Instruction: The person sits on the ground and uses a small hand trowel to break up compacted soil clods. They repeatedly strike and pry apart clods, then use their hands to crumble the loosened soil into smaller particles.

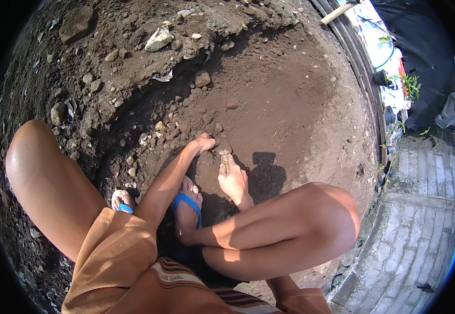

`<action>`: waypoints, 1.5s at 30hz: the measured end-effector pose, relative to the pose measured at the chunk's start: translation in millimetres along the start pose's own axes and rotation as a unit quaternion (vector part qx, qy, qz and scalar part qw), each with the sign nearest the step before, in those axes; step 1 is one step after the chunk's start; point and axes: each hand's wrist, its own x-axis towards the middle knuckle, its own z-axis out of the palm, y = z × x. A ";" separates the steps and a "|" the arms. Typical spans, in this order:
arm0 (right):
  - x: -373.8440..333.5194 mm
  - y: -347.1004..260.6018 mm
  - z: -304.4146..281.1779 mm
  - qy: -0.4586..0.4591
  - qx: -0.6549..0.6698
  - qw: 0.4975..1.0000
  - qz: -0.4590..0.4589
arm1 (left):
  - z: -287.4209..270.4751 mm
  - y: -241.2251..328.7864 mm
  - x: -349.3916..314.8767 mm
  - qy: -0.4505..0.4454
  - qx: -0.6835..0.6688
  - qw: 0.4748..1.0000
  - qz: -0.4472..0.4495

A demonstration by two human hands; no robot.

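Note:
My right hand is closed around the dirt-caked handle of a small trowel-like tool. Its dark blade lies low against the brown soil, partly lost in the dirt. Just left of the blade, my left hand reaches down to the ground with its fingers curled together. Whatever those fingers may hold is hidden. Small stones and loose clods lie beside the left hand, among them a pale stone.
My feet in blue flip-flops stand close to the hands. A raised rubble bank with a whitish rock rises at left and behind. On the right are wooden poles, a potted plant and a grey block wall.

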 end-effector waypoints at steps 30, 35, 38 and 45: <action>5.1 -1.0 4.9 0.047 0.034 0.998 -0.012 | -6.6 -12.0 -4.7 0.008 -0.144 0.988 0.048; 2.9 -0.3 4.8 0.030 0.044 0.999 0.008 | -5.4 -10.2 -11.8 0.067 -0.193 0.977 0.053; 4.6 1.0 12.0 0.044 0.052 0.998 -0.007 | -7.0 -0.9 -20.3 0.073 -0.167 0.982 0.041; 14.3 -10.5 0.6 0.096 0.102 0.985 -0.101 | -9.3 19.6 -28.6 0.090 -0.401 0.911 0.035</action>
